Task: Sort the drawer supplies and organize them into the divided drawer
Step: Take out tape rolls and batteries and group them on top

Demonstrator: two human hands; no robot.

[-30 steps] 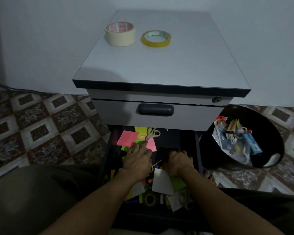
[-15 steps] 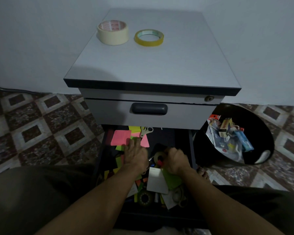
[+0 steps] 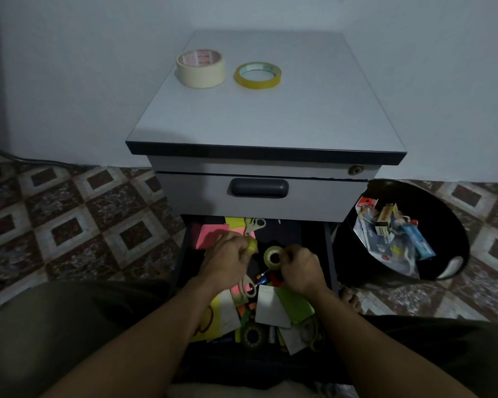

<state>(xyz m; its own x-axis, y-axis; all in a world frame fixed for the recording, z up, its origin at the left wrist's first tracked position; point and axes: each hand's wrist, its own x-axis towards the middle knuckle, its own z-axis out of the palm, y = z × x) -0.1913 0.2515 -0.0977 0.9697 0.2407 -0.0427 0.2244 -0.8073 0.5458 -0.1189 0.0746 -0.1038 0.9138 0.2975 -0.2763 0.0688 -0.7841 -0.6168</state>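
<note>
1. The open drawer (image 3: pixel 328 254) is sitting in deep shadow. Its back edge is hiding under the closed drawer front (image 3: pixel 259 201) above, and the paper clutter at its front edge is blurring together.
2. Scissors (image 3: pixel 254 225) are lying at the back edge, with their blades hiding behind the left hand (image 3: pixel 227 261).
3. The left hand is hovering palm down over the drawer's middle, pinching a small yellow tape roll (image 3: pixel 252 245).
4. The right hand (image 3: pixel 302 268) is curling its fingers round a clear tape roll (image 3: pixel 273 256) just beside it.
</note>
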